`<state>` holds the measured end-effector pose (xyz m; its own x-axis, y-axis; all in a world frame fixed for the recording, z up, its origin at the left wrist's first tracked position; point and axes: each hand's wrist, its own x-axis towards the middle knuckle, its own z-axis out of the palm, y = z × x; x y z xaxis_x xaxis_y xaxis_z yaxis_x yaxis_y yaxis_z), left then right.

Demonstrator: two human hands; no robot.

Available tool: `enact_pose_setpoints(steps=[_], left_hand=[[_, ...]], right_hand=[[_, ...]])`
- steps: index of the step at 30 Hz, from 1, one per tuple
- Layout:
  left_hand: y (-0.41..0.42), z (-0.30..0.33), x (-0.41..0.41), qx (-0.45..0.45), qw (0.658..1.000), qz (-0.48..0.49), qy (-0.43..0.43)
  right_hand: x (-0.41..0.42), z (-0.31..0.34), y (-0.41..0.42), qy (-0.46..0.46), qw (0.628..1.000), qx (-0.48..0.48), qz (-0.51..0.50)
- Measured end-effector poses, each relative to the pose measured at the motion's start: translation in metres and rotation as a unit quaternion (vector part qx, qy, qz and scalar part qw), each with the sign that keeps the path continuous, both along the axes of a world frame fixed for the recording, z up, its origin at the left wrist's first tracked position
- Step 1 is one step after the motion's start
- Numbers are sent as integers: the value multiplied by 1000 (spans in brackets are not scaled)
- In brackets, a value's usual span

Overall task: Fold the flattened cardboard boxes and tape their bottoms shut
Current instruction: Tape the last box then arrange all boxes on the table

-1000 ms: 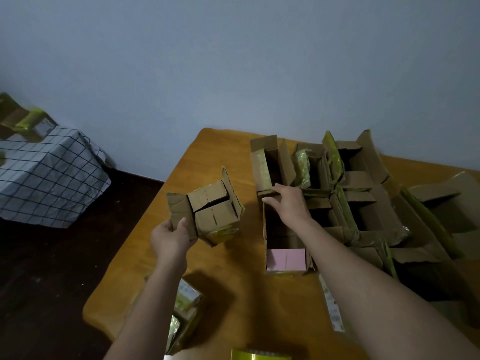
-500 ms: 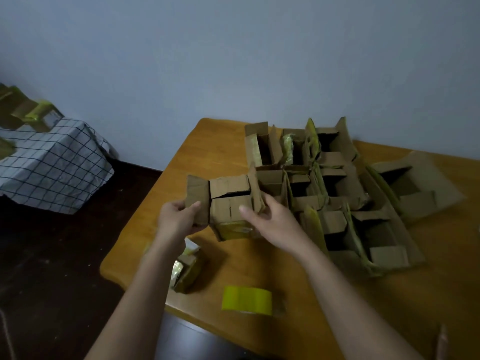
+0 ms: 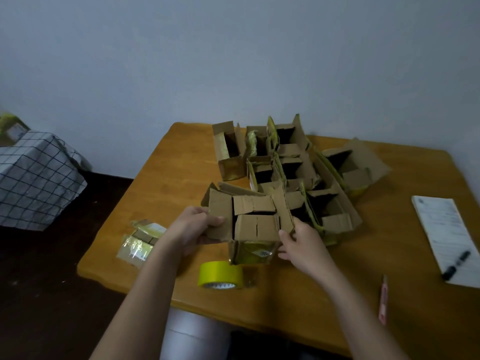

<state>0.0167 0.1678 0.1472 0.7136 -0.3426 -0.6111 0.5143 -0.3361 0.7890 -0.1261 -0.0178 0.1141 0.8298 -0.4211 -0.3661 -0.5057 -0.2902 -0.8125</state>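
Observation:
A small brown cardboard box (image 3: 253,227) is held above the wooden table (image 3: 168,178), its end flaps facing me; two inner flaps are folded in and the side flaps stand open. My left hand (image 3: 193,229) grips the left flap, thumb on its front. My right hand (image 3: 301,245) holds the box's right flap and side. A roll of yellow tape (image 3: 220,275) lies on the table just below the box. Several erected boxes (image 3: 285,162) with open tops stand in rows behind it.
Flattened taped cardboard pieces (image 3: 141,239) lie near the table's left edge. A paper pad (image 3: 449,235) with a black marker (image 3: 457,265) sits at the right, a pink utility knife (image 3: 383,298) near the front edge. A checked cloth (image 3: 33,178) covers something at far left.
My right hand left the standing boxes and came to the right side of the held box. The box dropped closer to me, and the view tilted down, showing the tape roll and pad.

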Motion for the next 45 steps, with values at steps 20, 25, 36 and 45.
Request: enact_pose_setpoints(steps=[20, 25, 36, 45], left_hand=[[-42, -91, 53, 9, 992, 99, 76], [-52, -110, 86, -3, 997, 44, 66], [-48, -96, 96, 41, 993, 111, 8], [13, -73, 61, 98, 978, 96, -159]], right_hand=[[44, -28, -6, 20, 994, -105, 27], [29, -27, -16, 4, 997, -79, 20], [37, -49, 5, 38, 985, -163, -28], [40, -68, 34, 39, 988, -139, -57]])
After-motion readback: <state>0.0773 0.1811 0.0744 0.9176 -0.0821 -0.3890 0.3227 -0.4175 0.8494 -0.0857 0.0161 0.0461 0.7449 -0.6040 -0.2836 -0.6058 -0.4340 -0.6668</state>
